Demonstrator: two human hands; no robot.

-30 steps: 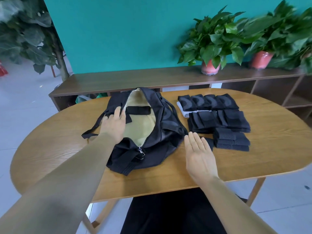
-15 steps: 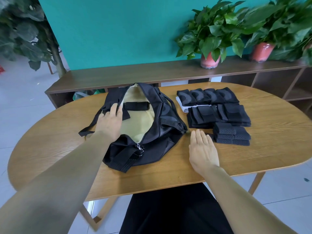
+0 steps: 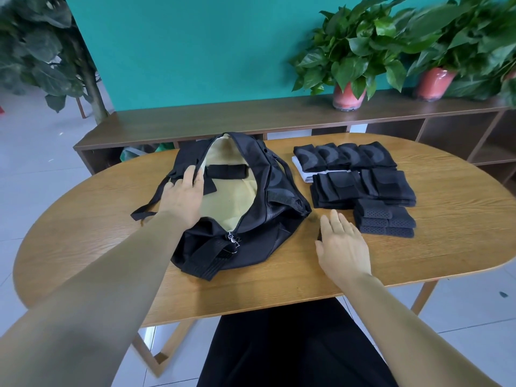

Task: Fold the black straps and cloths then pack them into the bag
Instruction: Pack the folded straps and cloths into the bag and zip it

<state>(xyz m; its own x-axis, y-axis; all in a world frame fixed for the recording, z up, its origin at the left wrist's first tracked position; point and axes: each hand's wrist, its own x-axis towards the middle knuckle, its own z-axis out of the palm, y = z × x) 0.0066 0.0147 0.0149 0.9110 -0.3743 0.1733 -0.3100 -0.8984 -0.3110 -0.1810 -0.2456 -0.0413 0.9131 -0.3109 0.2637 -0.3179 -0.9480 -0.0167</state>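
A black bag [image 3: 268,219] with a pale yellow lining lies unzipped on the wooden table [image 3: 111,247]. One folded black strap [image 3: 226,171] lies inside it near the far end. My left hand [image 3: 183,196] rests with straight fingers on the bag's left rim, holding the opening apart. To the right of the bag, folded black straps and cloths sit in three rows: a far row [image 3: 346,155], a middle stack [image 3: 363,188] and a near perforated stack [image 3: 385,222]. My right hand [image 3: 342,247] hovers flat, fingers extended, just left of the near stack, with a small dark piece under its thumb edge.
A white folded cloth [image 3: 303,174] peeks from under the far row. Behind the table runs a low wooden shelf [image 3: 223,121] with two potted plants [image 3: 349,65]. A tall leafy plant [image 3: 42,51] stands at the far left.
My right hand has moved forward and right, closer to the near stack of straps. My left hand stays on the bag's rim. The camera has shifted a little.
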